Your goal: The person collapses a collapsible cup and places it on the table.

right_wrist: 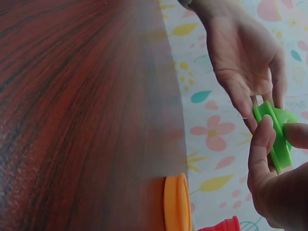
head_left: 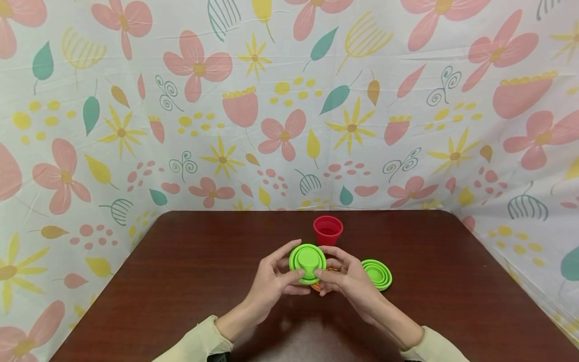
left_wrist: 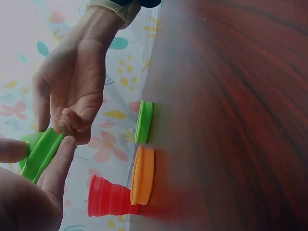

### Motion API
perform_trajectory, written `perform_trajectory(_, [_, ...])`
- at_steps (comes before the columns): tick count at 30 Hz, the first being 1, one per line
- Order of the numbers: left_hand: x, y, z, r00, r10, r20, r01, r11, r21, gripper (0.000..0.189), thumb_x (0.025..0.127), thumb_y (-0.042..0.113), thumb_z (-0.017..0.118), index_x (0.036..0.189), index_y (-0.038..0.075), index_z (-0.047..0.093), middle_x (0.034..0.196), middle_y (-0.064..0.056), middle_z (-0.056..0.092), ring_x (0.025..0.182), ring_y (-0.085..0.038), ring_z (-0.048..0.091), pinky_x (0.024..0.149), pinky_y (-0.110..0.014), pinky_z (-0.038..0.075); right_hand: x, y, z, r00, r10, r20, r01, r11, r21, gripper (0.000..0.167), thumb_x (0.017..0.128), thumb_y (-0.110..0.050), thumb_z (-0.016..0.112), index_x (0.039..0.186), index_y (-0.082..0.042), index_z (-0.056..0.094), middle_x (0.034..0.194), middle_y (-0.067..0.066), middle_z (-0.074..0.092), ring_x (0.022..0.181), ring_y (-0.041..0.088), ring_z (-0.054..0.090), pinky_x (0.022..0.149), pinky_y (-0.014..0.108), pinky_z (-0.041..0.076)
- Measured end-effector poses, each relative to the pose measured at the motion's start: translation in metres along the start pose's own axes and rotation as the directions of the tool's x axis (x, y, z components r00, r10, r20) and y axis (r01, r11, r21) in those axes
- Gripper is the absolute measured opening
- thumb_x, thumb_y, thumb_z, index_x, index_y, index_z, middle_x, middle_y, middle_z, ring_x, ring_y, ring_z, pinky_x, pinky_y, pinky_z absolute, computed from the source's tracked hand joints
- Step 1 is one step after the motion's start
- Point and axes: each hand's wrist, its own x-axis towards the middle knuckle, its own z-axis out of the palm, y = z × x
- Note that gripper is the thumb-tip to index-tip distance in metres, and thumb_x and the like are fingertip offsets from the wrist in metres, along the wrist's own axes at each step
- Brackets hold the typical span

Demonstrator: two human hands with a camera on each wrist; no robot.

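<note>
In the head view my left hand and right hand hold a small green collapsible cup between them, above the table. The cup is folded flat into rings, and its middle looks bulged or dented near the thumbs. Both thumbs press on its near face while fingers support the rim and back. An orange folded cup lies on the table, mostly hidden behind the hands in the head view. To the right of my right hand lies a second green folded cup.
A red cup, unfolded to its height, stands upright behind the hands. The dark wooden table extends to both sides. A flower-patterned cloth hangs around its back and sides.
</note>
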Motion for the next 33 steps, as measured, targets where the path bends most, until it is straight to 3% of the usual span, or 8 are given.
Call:
perform_trajectory(8, [0.0024,-0.0037,0.002,0.999,0.016,-0.041,-0.016,1.0,0.013,0.062,0.094,-0.009,0.067,0.153,0.006,0.054,0.126,-0.023,0.067,0.089,-0.034,0.077,0.077,-0.049,0.065,0.0023,0.002,0.0017,1.0,-0.013,-0.027,0.012,1.0,-0.029,0.064,0.096,-0.008,0.076,0.15,0.001,0.043,0.106,0.015,0.068,0.073,0.023,0.065,0.07,0.035,0.062])
perform_trajectory(12, [0.0035,-0.0052,0.0028,0.998,0.031,-0.06,-0.029,0.999,0.031,0.063,0.092,-0.012,0.065,0.152,0.005,0.055,0.127,-0.023,0.068,0.092,-0.029,0.077,0.077,-0.048,0.065,0.0015,0.0008,0.0033,0.999,-0.019,-0.038,0.018,0.999,-0.045,0.064,0.095,-0.008,0.077,0.15,0.001,0.044,0.105,0.015,0.068,0.072,0.023,0.066,0.069,0.035,0.063])
perform_trajectory(33, [0.0052,-0.0058,0.0076,0.992,0.05,-0.12,-0.044,0.998,0.053,0.066,0.087,-0.018,0.061,0.149,0.005,0.06,0.129,-0.021,0.069,0.098,-0.03,0.076,0.075,-0.045,0.065,0.004,0.003,0.009,0.993,-0.045,-0.108,0.035,0.995,-0.092,0.058,0.091,0.0,0.076,0.144,-0.003,0.052,0.098,0.017,0.068,0.066,0.024,0.066,0.066,0.037,0.063])
